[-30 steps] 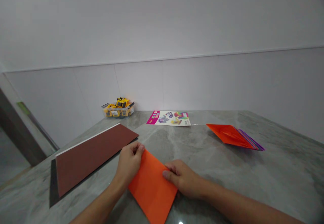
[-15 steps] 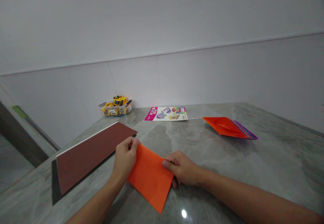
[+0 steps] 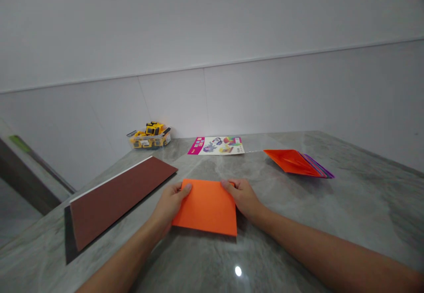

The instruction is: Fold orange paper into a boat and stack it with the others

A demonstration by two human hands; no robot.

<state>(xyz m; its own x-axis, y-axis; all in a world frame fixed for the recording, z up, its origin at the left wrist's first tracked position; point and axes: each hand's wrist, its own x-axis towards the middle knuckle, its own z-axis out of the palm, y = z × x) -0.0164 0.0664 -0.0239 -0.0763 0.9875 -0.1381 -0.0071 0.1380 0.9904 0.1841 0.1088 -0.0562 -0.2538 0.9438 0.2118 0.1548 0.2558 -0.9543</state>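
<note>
An orange sheet of paper (image 3: 206,209), roughly square, is held between my two hands above the grey table. My left hand (image 3: 172,204) grips its left edge, the thumb lying on top near the upper left corner. At the upper right corner, my right hand (image 3: 243,198) pinches the sheet with its thumb on top. The fingers of both hands are mostly hidden under or behind the paper. Farther right lies a stack of coloured paper (image 3: 294,162), orange on top, with purple and other colours showing at its edge.
On the left, a brown folded board (image 3: 122,198) rests over a dark sheet (image 3: 69,235). By the wall stands a clear plastic box (image 3: 149,141) with a yellow toy truck (image 3: 154,129). A printed packet (image 3: 216,146) lies at the back of the grey marbled table (image 3: 298,222).
The orange paper has turned from a slanted position to nearly square-on to me. My right hand has moved up and slightly right, my left hand slightly down.
</note>
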